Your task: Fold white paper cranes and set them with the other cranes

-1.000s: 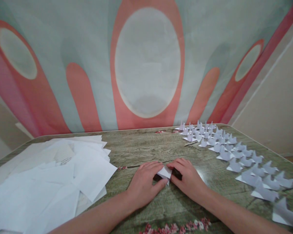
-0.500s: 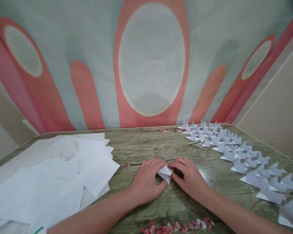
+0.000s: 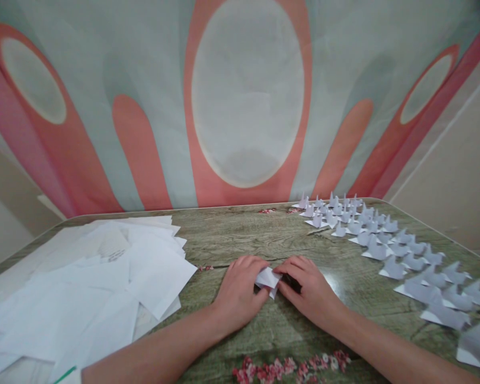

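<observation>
Between my two hands, just above the middle of the table, is a small piece of folded white paper [image 3: 268, 278]. My left hand [image 3: 241, 290] grips its left side, the fingers curled over the top and the thumb below. With thumb and fingertips, my right hand [image 3: 304, 282] pinches the paper's right edge. A pointed flap hangs at the bottom of the paper. Part of the folds is hidden behind my fingers.
A spread pile of white paper sheets [image 3: 84, 293] covers the table's left side. Several folded paper birds [image 3: 414, 285] stand in rows along the right. The wood-patterned table [image 3: 224, 234] has printed pink flowers [image 3: 292, 368] near its front. A patterned backdrop [image 3: 248, 96] hangs behind.
The folded paper has turned slightly and its top flap lies differently, with a gap showing under it. Both hands stay on it. The view has shifted a little.
</observation>
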`<state>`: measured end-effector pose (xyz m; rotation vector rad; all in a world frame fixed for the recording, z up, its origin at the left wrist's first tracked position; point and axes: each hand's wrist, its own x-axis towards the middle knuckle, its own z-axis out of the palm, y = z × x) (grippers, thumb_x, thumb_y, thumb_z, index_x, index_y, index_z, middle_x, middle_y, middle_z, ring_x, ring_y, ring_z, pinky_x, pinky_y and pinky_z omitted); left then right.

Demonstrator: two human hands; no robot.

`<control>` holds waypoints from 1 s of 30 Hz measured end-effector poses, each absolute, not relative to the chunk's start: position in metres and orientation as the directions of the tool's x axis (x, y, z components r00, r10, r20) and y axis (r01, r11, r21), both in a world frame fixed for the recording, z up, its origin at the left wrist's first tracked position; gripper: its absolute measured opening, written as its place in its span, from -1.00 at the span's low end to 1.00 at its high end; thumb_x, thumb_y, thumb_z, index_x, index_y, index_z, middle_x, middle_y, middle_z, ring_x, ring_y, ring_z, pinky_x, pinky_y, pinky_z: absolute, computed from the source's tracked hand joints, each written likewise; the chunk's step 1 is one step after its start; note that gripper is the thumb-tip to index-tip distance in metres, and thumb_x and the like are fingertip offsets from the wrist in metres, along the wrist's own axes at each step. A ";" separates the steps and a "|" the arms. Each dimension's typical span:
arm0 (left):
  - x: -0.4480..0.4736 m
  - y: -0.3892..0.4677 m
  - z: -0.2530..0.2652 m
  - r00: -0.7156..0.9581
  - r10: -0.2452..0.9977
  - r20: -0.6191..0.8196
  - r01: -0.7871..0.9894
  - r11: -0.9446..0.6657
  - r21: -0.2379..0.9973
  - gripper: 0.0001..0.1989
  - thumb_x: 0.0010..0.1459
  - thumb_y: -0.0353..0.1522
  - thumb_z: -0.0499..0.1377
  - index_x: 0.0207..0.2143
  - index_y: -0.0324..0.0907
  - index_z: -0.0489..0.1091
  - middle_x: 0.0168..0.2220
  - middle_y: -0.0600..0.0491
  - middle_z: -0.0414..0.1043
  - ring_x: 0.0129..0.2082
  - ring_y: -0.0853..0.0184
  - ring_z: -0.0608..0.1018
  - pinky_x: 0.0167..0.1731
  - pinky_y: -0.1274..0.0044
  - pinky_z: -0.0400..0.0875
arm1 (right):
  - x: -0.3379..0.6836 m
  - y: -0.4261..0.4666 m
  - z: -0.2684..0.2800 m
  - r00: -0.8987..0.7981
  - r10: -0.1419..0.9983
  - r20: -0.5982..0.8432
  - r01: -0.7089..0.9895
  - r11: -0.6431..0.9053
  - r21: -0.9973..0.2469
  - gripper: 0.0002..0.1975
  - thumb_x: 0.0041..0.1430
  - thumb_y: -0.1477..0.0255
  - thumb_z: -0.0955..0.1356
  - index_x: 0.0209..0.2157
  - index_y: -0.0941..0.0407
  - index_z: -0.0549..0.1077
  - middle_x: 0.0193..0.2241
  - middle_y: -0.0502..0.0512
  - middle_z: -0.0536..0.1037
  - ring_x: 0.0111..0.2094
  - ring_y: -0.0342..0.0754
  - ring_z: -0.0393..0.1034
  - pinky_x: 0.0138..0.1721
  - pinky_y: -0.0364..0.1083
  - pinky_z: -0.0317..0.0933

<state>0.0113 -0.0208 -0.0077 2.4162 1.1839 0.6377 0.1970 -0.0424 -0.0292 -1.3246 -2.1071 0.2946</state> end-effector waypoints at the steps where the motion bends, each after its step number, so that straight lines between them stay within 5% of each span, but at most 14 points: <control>1: 0.011 -0.020 -0.008 0.541 0.808 0.232 0.635 -0.574 0.517 -0.66 -0.03 -0.44 0.16 -0.13 -0.10 0.32 -0.12 0.03 0.36 -0.08 0.20 0.35 -0.06 0.35 0.22 | 0.197 -0.043 -0.029 -0.299 0.873 0.385 0.728 0.470 -0.500 -0.83 0.09 0.49 0.31 -0.23 0.04 0.42 -0.33 0.07 0.43 -0.26 0.01 0.27 -0.23 0.01 0.14; 12: 0.010 -0.017 -0.011 0.512 0.834 0.206 0.627 -0.527 0.573 -0.65 -0.04 -0.45 0.15 -0.13 -0.09 0.31 -0.15 0.04 0.36 -0.09 0.20 0.36 -0.07 0.35 0.22 | 0.215 -0.034 -0.029 -0.274 0.895 0.353 0.736 0.431 -0.522 -0.82 0.08 0.36 0.34 -0.23 0.03 0.46 -0.27 0.10 0.44 -0.20 0.03 0.30 -0.17 0.03 0.14; 21: 0.010 -0.015 -0.012 0.500 0.840 0.212 0.627 -0.520 0.580 -0.67 -0.04 -0.43 0.19 -0.15 -0.09 0.33 -0.18 0.05 0.38 -0.12 0.21 0.37 -0.10 0.38 0.23 | 0.209 -0.037 -0.027 -0.295 0.888 0.352 0.699 0.452 -0.554 -0.94 0.11 0.40 0.32 -0.40 0.05 0.45 -0.34 0.04 0.45 -0.23 -0.03 0.30 -0.18 0.00 0.11; 30: 0.011 -0.014 -0.012 0.486 0.846 0.221 0.626 -0.513 0.587 -0.70 -0.02 -0.35 0.23 -0.17 -0.10 0.35 -0.22 0.06 0.39 -0.17 0.23 0.38 -0.15 0.41 0.25 | 0.204 -0.041 -0.026 -0.307 0.861 0.406 0.730 0.486 -0.480 -0.91 0.13 0.44 0.31 -0.32 0.03 0.45 -0.35 0.05 0.48 -0.25 -0.02 0.31 -0.18 0.02 0.10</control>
